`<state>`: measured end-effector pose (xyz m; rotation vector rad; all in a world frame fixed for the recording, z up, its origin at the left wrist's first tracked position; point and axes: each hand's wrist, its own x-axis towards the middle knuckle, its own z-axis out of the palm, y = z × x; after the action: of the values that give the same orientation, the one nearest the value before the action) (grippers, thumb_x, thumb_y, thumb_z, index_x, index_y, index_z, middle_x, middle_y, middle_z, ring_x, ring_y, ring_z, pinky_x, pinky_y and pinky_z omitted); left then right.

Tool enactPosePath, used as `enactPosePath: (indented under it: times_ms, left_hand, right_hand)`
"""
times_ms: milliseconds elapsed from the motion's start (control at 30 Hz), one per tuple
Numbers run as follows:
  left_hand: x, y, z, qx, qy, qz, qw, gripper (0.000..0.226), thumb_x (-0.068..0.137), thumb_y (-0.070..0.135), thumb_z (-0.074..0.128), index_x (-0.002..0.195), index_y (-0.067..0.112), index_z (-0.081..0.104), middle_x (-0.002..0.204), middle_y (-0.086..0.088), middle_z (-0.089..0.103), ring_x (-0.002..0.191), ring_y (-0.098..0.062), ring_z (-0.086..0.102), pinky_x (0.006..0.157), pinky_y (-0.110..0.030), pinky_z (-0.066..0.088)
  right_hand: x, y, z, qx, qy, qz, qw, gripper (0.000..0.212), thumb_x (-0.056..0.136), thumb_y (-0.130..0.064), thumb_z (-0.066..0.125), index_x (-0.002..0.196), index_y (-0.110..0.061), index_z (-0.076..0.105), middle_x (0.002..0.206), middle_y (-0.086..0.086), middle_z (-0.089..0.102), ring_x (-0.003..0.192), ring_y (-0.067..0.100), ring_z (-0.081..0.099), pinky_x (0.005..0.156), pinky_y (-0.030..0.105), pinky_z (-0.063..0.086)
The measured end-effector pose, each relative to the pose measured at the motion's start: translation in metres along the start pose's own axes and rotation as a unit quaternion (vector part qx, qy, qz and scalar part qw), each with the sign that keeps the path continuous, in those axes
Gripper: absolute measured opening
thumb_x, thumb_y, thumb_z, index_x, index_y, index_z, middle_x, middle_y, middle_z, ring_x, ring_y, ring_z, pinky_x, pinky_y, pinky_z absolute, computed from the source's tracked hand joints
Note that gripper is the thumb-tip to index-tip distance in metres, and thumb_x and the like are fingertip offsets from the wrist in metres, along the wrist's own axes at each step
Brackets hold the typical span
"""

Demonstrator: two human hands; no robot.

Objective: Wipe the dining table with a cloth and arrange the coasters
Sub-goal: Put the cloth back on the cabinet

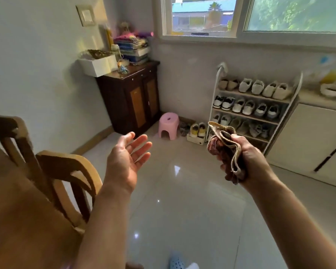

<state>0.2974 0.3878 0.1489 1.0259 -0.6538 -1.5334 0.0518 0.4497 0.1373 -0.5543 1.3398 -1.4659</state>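
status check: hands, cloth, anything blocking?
Left hand open, palm up, empty. Right hand shut on bunched brown cloth. No coasters in view. Wooden chairs close at left; tiled floor ahead.

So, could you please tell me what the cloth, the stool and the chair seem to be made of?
Cloth: looks like terry fabric, brown with a beige edge; it bunches softly in the right hand.
Stool: likely moulded plastic, a smooth pink single piece.
Chair: seems to be light varnished wood, with curved slats.
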Motion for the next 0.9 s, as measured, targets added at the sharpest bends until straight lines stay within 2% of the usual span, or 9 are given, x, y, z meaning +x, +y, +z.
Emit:
enactPosePath:
  times_ms: [200,300,400,567,700,800,900]
  left_hand:
    - [0.131,0.032,0.015,-0.046,0.049,0.030,0.997,0.022,0.100,0.030,0.041,0.113,0.018,0.055,0.101,-0.003,0.071,0.090,-0.021,0.069,0.082,-0.036,0.051]
    - [0.200,0.056,0.028,-0.062,0.075,0.030,0.995,0.018,0.099,0.029,0.041,0.099,0.020,0.056,0.101,-0.003,0.070,0.087,-0.020,0.069,0.077,-0.034,0.051]
    - [0.262,0.076,0.042,-0.065,0.085,0.044,0.993,0.017,0.100,0.028,0.041,0.097,0.021,0.056,0.101,-0.003,0.070,0.087,-0.020,0.069,0.077,-0.034,0.051]
    - [0.347,0.098,0.048,-0.047,0.119,0.066,0.990,0.016,0.100,0.029,0.041,0.101,0.022,0.056,0.099,-0.001,0.071,0.087,-0.019,0.069,0.076,-0.032,0.051]
    - [0.411,0.111,0.043,-0.069,0.159,0.071,0.982,0.015,0.099,0.028,0.041,0.098,0.023,0.056,0.095,-0.001,0.071,0.085,-0.019,0.068,0.077,-0.033,0.050]
    - [0.465,0.117,0.045,-0.093,0.168,0.067,0.979,0.015,0.099,0.026,0.041,0.095,0.021,0.055,0.093,-0.002,0.070,0.083,-0.019,0.068,0.077,-0.033,0.049]
    - [0.528,0.127,0.056,-0.117,0.183,0.066,0.974,0.014,0.098,0.025,0.042,0.093,0.021,0.054,0.092,-0.002,0.069,0.083,-0.020,0.066,0.077,-0.033,0.048]
  right_hand:
    - [0.146,-0.025,0.080,-0.008,-0.057,0.025,0.998,0.035,0.097,-0.039,0.049,0.096,-0.009,0.066,0.066,0.011,0.064,0.035,0.015,0.049,0.032,0.017,0.033]
    - [0.209,-0.046,0.131,-0.035,-0.070,0.038,0.996,0.031,0.096,-0.036,0.051,0.092,-0.011,0.068,0.069,0.012,0.065,0.036,0.017,0.051,0.032,0.017,0.034]
    - [0.266,-0.066,0.175,-0.012,-0.111,0.042,0.993,0.026,0.098,-0.030,0.050,0.094,-0.010,0.067,0.065,0.010,0.066,0.037,0.015,0.055,0.034,0.014,0.036]
    - [0.352,-0.080,0.225,-0.011,-0.129,0.052,0.990,0.024,0.097,-0.029,0.051,0.084,-0.014,0.065,0.054,0.004,0.065,0.037,0.015,0.054,0.036,0.017,0.035]
    - [0.429,-0.080,0.266,-0.010,-0.174,0.084,0.981,0.027,0.097,-0.032,0.051,0.096,-0.009,0.064,0.063,0.008,0.060,0.034,0.014,0.052,0.034,0.017,0.036]
    - [0.486,-0.084,0.295,-0.013,-0.188,0.093,0.978,0.026,0.097,-0.031,0.052,0.096,-0.008,0.064,0.060,0.008,0.059,0.030,0.012,0.049,0.031,0.016,0.034]
    - [0.550,-0.095,0.326,-0.035,-0.198,0.081,0.976,0.027,0.096,-0.030,0.054,0.097,-0.007,0.067,0.072,0.015,0.064,0.039,0.015,0.055,0.034,0.018,0.038]
